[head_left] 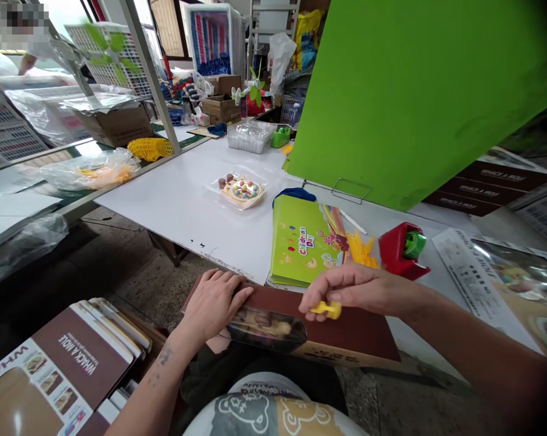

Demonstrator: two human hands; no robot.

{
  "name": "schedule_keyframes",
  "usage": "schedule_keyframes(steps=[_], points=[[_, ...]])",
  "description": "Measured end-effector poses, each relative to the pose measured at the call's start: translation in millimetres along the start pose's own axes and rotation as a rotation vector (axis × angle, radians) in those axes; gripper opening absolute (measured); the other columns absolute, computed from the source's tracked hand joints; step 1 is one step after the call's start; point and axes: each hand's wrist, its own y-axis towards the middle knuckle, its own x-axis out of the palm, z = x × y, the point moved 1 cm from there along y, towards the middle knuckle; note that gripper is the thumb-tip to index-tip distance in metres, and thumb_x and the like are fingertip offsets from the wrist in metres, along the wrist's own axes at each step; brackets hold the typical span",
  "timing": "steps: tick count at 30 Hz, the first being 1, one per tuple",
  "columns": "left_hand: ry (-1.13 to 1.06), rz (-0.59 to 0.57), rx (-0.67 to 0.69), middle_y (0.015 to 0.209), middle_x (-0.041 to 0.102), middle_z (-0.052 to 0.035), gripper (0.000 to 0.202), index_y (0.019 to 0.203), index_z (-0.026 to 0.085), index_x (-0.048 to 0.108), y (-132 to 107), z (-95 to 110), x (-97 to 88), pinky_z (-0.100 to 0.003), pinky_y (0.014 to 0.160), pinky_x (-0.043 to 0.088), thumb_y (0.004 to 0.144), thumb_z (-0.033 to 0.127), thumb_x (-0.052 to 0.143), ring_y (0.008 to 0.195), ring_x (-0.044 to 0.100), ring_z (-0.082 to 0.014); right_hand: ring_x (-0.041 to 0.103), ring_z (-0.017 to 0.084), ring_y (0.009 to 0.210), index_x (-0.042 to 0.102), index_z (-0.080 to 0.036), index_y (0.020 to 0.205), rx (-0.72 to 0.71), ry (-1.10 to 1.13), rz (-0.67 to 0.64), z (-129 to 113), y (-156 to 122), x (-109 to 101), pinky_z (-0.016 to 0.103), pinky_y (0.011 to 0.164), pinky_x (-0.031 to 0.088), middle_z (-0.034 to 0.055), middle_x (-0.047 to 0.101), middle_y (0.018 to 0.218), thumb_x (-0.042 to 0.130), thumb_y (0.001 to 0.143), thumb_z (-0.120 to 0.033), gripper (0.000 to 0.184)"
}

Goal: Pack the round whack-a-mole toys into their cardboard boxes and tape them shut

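Head view: brown box lies flat across lap, far edge against white table. Left hand spread flat on box's left end, fingers extended, gripping nothing; seemingly pinning it steady. Right hand curled, thumb and fingertips pinching small yellow piece just above box top, beside clear window. Green card stack and red tape dispenser sit just beyond, within reach.

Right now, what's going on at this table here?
The left hand lies flat on a brown box at the edge of the white table. The right hand pinches a small yellow piece just above the box. Green Children's Day cards and a red tape dispenser sit just beyond.
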Motion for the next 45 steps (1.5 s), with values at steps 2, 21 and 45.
schedule_keyframes(steps=[2, 21, 45], points=[[-0.006, 0.006, 0.008, 0.098, 0.071, -0.0041, 0.044, 0.111, 0.022, 0.065, 0.3, -1.4, 2.0, -0.046, 0.096, 0.038, 0.105, 0.046, 0.029, 0.095, 0.062, -0.0252, 0.067, 0.016, 0.092, 0.069, -0.012, 0.109, -0.033, -0.102, -0.035, -6.5, 8.5, 8.0, 0.031, 0.087, 0.051, 0.0117, 0.072, 0.104, 0.057, 0.094, -0.041, 0.035], [-0.119, 0.086, -0.04, 0.11, 0.071, -0.0027, 0.044, 0.145, 0.016, 0.037, -3.8, -8.0, 10.2, -0.043, 0.104, 0.038, 0.105, 0.033, 0.037, 0.103, 0.06, -0.022, 0.062, 0.024, 0.077, 0.067, -0.013, 0.09, -0.357, -1.777, 0.176, 21.3, 78.6, 79.8, 0.037, 0.067, 0.042, 0.0073, 0.067, 0.079, 0.054, 0.091, -0.008, 0.014], [-0.266, 0.131, -0.128, 0.108, 0.074, -0.0056, 0.044, 0.113, 0.023, 0.068, -20.0, -46.7, -13.4, -0.04, 0.098, 0.046, 0.104, 0.047, 0.032, 0.103, 0.065, -0.0223, 0.06, 0.026, 0.12, 0.056, -0.035, 0.127, -0.216, -0.708, 0.697, 3.5, 7.2, -5.5, 0.04, 0.099, 0.051, 0.0101, 0.062, 0.131, 0.035, 0.099, -0.059, 0.043]])
